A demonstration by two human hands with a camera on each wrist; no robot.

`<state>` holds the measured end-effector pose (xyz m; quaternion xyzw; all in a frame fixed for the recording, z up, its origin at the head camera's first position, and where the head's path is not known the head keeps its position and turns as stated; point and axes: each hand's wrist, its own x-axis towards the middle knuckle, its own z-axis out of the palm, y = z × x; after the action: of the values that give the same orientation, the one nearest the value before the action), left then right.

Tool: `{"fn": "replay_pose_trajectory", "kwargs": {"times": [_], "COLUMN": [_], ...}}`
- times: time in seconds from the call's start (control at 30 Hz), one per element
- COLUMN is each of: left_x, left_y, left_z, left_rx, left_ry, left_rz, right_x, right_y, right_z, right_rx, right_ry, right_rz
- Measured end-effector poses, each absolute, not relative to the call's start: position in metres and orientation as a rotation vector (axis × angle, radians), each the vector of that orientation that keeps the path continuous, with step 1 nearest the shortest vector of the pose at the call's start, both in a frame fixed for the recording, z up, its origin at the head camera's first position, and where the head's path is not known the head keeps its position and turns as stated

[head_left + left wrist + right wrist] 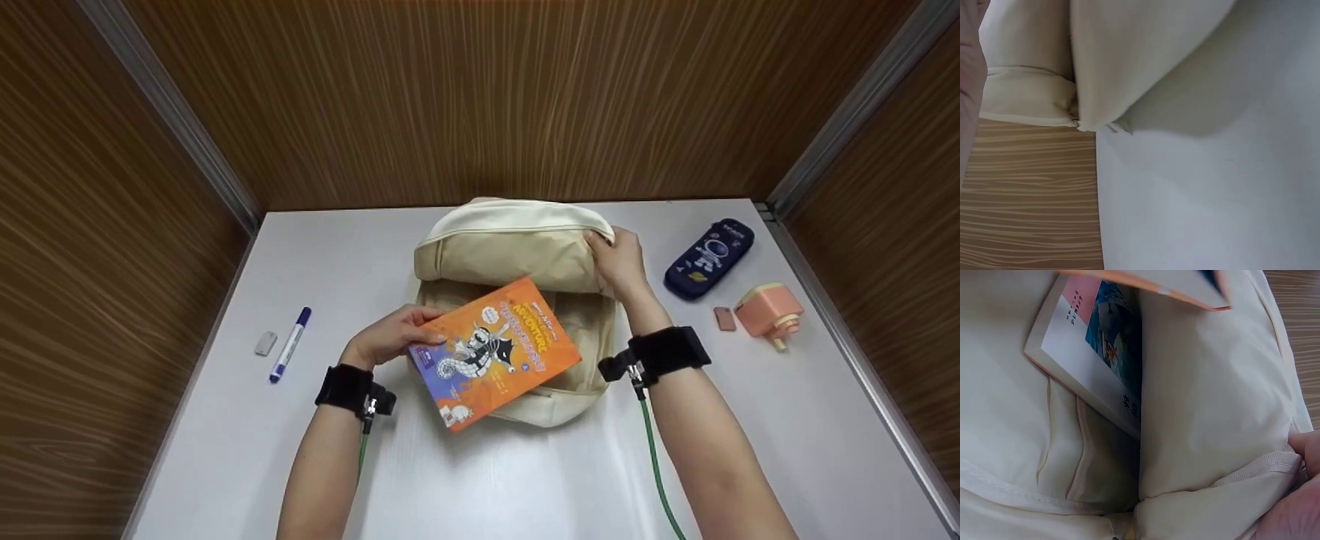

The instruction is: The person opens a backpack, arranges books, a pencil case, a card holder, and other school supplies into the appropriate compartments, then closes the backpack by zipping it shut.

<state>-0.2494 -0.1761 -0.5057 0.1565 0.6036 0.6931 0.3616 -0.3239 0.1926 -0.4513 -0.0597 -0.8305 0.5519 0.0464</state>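
Observation:
A cream backpack lies on the white table with its front flap folded back. My right hand pinches the flap's right edge and holds it up. My left hand grips an orange book by its left edge, thumb on the cover, tilted above the backpack's opening. In the right wrist view, another book with a white, pink and blue cover lies inside the backpack, partly hidden by the flap. The left wrist view shows the backpack's side and part of the left hand.
On the left lie a grey-white eraser and a blue-capped marker. To the right are a dark blue pencil case, a small reddish eraser and a pink and yellow pencil sharpener. Wood-grain panels enclose the table.

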Motion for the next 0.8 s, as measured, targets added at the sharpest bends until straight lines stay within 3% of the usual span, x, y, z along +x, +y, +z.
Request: {"fn": "replay_pose_trajectory", "kwargs": {"times": [0.8], "left_x": [-0.253], "left_y": [-0.145], "left_z": [-0.542], "left_rx": [0.038], "left_ry": [1.685], "left_rz": [2.156], "right_x": [-0.318], "right_y": [0.191], "right_z": [-0.456], "right_rx": [-0.106], "right_ry": [-2.482], "right_rz": [1.735]}}
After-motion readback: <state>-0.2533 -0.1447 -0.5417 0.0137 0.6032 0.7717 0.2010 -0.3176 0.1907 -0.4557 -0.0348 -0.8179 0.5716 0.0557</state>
